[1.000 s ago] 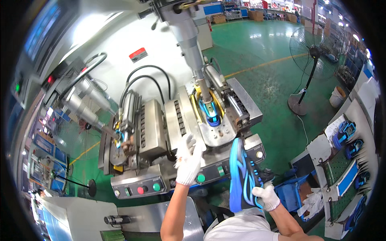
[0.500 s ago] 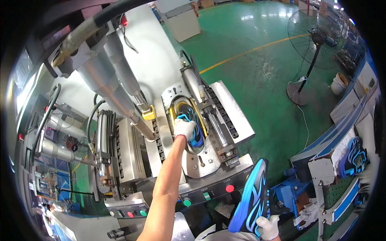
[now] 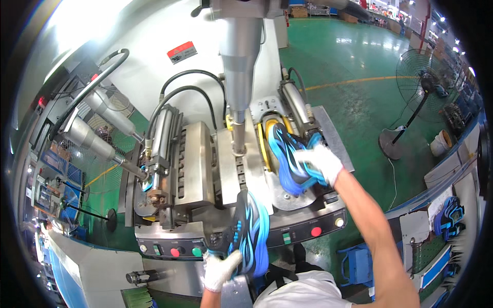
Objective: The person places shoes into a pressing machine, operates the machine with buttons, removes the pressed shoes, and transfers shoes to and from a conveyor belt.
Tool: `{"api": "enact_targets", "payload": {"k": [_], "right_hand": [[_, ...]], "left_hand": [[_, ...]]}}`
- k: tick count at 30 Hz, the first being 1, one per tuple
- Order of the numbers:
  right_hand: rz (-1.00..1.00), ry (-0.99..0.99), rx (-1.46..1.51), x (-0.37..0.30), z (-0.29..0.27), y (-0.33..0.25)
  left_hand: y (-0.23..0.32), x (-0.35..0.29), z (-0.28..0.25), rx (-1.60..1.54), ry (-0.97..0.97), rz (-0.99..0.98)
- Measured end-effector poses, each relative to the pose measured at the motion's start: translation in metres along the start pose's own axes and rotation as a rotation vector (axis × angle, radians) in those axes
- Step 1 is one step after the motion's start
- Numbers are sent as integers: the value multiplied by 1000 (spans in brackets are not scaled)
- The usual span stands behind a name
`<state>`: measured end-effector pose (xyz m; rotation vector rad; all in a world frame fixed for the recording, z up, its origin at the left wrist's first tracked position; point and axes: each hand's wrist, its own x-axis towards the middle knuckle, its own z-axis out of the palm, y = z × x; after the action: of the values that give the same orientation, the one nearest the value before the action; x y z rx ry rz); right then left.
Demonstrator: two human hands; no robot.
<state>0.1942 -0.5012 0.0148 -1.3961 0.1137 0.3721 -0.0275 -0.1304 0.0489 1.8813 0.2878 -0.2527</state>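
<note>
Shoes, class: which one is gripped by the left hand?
The blue-and-black shoe at lower centre. The left hand holds it; another is at the right hand, over the machine, and others are on the rack.

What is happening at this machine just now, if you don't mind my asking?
A person in white gloves is handling two blue-and-black shoes. The left hand holds one shoe in front of the machine. The right hand is on the other shoe, at the yellow-edged holder on the right; whether it is fully seated there, I cannot tell.
</note>
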Motion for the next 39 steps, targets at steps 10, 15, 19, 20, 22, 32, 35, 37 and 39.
{"api": "enact_targets", "payload": {"k": [10,15,19,20,22,32,35,37,39], "right_hand": [[-266,445,-1358,198,32,78],[-163,289,-1423,178,12,56],[-149,109,-1298,108,51,46],[-354,346,-1421,62,96,62],[-763,220,-1182,-34,162,102],[-693,-406,-1876,-103,220,272],[-492,-619,-1406,-186,291,285],[193,-834,-1510,-278,419,276],[9,-894,-1345,-302,404,362]], "left_hand": [[-317,-252,-28,1085,409,-708],[-380,-220,22,310,917,-926],[-383,-201,50,127,1247,-895],[-389,-214,53,44,1302,-807],[-391,-209,52,-40,1305,-739],[-359,-290,43,-18,1211,-351],[-339,-356,29,131,1296,-399],[-367,-374,42,58,1382,-627],[-399,-339,45,-81,1286,-718]]}}
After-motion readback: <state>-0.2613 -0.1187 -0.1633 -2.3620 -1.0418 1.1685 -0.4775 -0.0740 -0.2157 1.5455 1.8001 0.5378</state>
